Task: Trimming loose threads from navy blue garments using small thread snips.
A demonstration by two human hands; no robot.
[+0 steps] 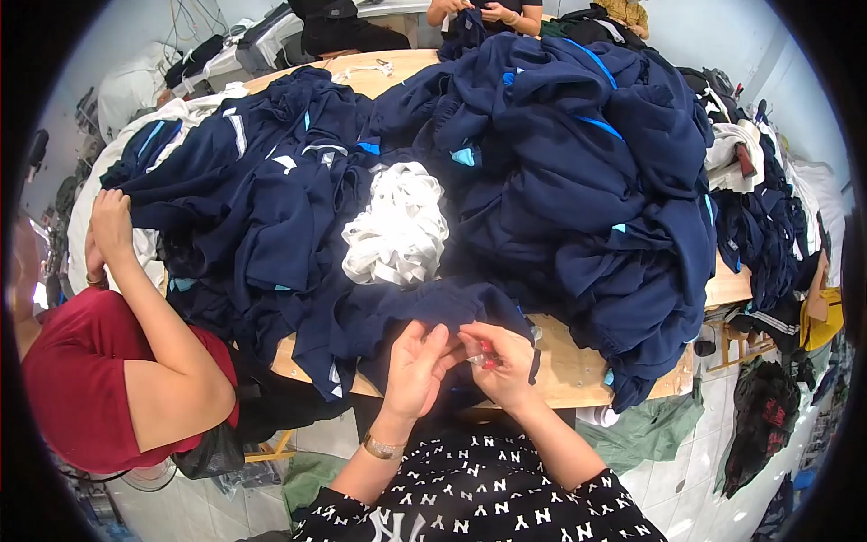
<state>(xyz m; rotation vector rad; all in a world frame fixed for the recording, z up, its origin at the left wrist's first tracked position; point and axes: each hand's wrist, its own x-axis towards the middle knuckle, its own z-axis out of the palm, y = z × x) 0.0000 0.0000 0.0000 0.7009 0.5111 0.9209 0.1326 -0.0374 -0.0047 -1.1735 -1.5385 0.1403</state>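
My left hand point(419, 369) is held over the near edge of the table, its thumb and fingers drawn together; what they pinch, if anything, is too small to make out. Close beside it, my right hand point(502, 363) is closed round a small red-and-clear object point(489, 355), mostly hidden in the palm, its kind unclear. A dark navy garment point(424, 309) lies just beyond and under both hands. Past it sits a loose heap of white elastic bands point(397, 226).
A large pile of navy garments point(560, 172) covers the right of the wooden table point(560, 361), another pile point(262, 199) the left. At left, a co-worker in a red shirt point(90, 379) handles cloth. Other people work at the far side point(492, 14) and far right point(820, 312).
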